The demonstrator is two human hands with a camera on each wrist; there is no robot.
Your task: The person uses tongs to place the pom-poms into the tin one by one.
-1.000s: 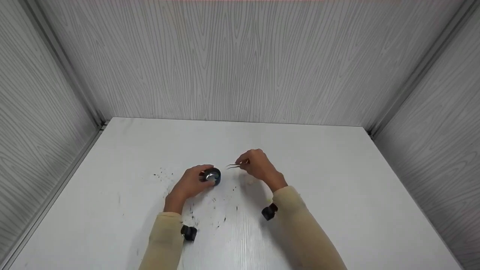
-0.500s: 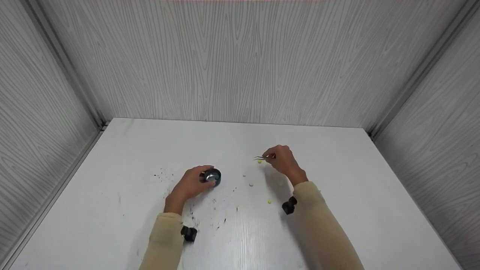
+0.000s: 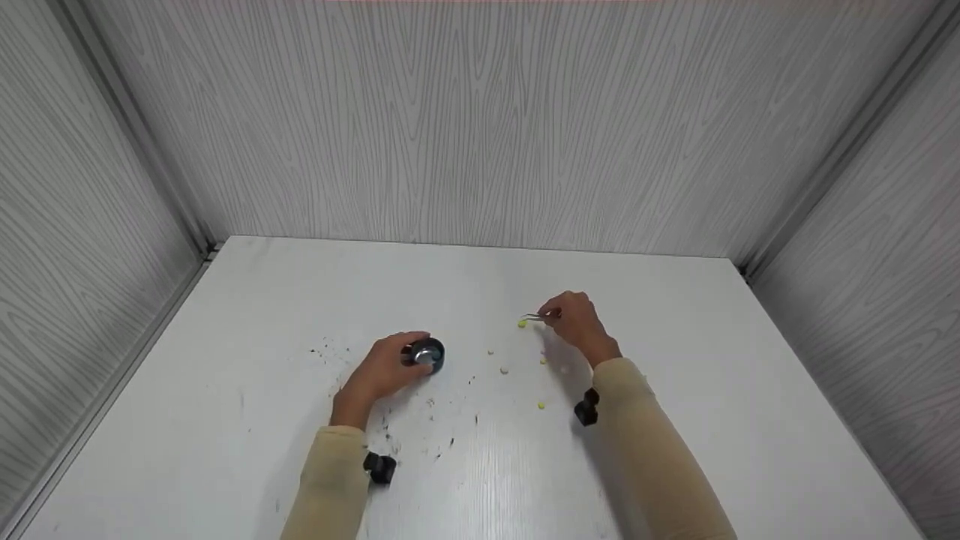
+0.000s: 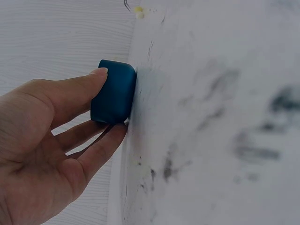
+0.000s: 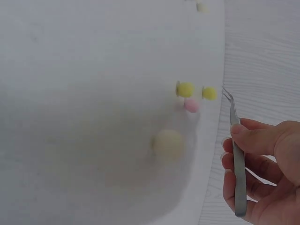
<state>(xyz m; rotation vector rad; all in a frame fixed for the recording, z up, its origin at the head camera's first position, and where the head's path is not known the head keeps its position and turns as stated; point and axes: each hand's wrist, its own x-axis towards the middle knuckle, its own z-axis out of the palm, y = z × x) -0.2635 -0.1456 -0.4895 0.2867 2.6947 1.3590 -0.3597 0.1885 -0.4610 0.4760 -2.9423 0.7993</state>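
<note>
My left hand (image 3: 381,371) grips a small round cup (image 3: 428,355), blue on the outside and shiny inside, on the table. In the left wrist view the thumb lies on one side of the cup (image 4: 115,91), with fingers on the other. To the right, my right hand (image 3: 577,322) holds silver tweezers (image 5: 239,173) between thumb and fingers. Their bent, slightly parted tips hang right by a small yellow ball (image 3: 522,324) in the head view. In the right wrist view nothing shows between the tips, which point toward a yellow ball (image 5: 209,93).
Several other small balls lie between and below the hands, among them a yellow ball (image 3: 541,405), a whitish ball (image 3: 504,370), a pink ball (image 5: 191,105) and a larger cream ball (image 5: 169,145). Dark smudges (image 3: 386,431) mark the white table (image 3: 300,285). Grey wood-grain panels (image 3: 480,127) enclose it.
My right hand has moved right, away from the cup, carrying the tweezers to the farther yellow ball. The left hand keeps its hold on the cup in the same place.
</note>
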